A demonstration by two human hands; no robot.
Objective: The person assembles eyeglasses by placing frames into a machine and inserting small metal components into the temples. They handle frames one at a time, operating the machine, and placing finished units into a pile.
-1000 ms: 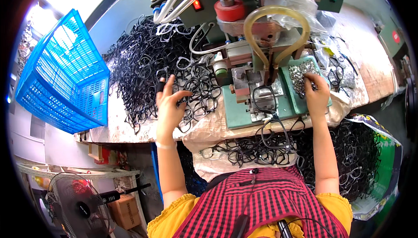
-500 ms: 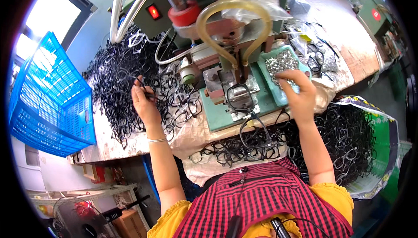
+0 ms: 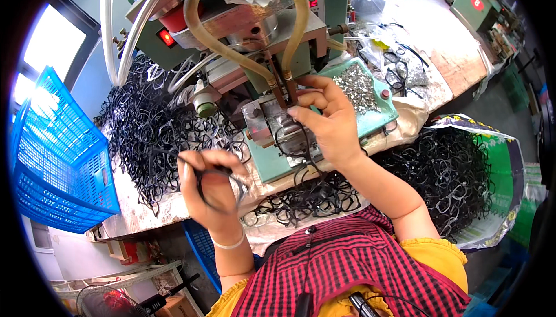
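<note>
My left hand (image 3: 215, 201), smeared a little by motion, grips a black eyeglass frame part (image 3: 199, 185) in front of the heap on the left. My right hand (image 3: 335, 126) is at the machine, thumb and forefinger closed in beside two upright metal prongs (image 3: 282, 90); whatever small thing it pinches, if any, cannot be made out. Below those fingertips, another dark eyeglass frame (image 3: 307, 150) rests at the machine's metal fixture (image 3: 255, 119) and hangs over the front of its green base (image 3: 267, 163).
A pale green tray (image 3: 387, 114) of small shiny metal pieces (image 3: 358, 85) stands right of the fixture. Dark frames heap up at left (image 3: 136, 134), along the front edge (image 3: 313, 198) and in a sack (image 3: 446, 172). A blue crate (image 3: 63, 172) stands far left. A yellowish hose (image 3: 194, 13) loops above.
My right hand has gone left from the tray of metal pieces to the prongs. My left hand has come down and nearer with an eyeglass frame part. The whole view has shifted.
</note>
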